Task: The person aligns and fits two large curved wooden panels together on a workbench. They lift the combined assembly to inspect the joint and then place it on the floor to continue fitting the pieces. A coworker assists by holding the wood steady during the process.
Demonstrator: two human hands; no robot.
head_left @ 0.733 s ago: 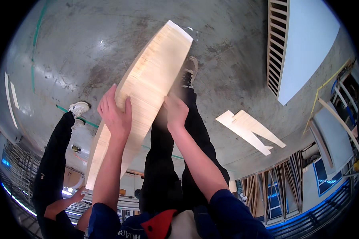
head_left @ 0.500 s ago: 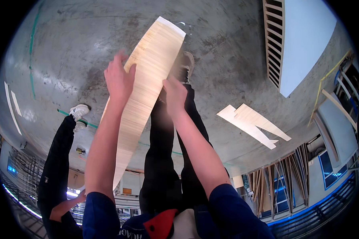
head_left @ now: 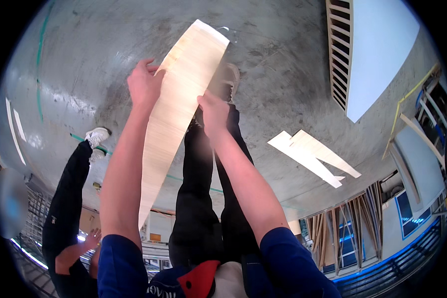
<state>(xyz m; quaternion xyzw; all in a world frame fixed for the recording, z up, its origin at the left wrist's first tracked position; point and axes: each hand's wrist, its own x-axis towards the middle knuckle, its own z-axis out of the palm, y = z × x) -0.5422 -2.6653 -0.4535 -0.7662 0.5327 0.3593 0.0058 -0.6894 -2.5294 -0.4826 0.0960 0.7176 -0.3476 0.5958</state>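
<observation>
Two hands grip one long pale wood panel (head_left: 176,109) by its edges, left hand (head_left: 144,84) at 10 o'clock, right hand (head_left: 213,111) just beside; it hangs above the concrete floor (head_left: 283,64), mid-carry. Setting it down likely needs steady, level lowering.

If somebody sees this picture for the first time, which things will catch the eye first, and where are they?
The long pale wooden plank in the middle stands out first, gripped by the left hand on its left edge and the right hand on its right edge. Below it are the person's black trouser legs over the grey concrete floor. At right, two pale wood strips lie on the floor.
</observation>
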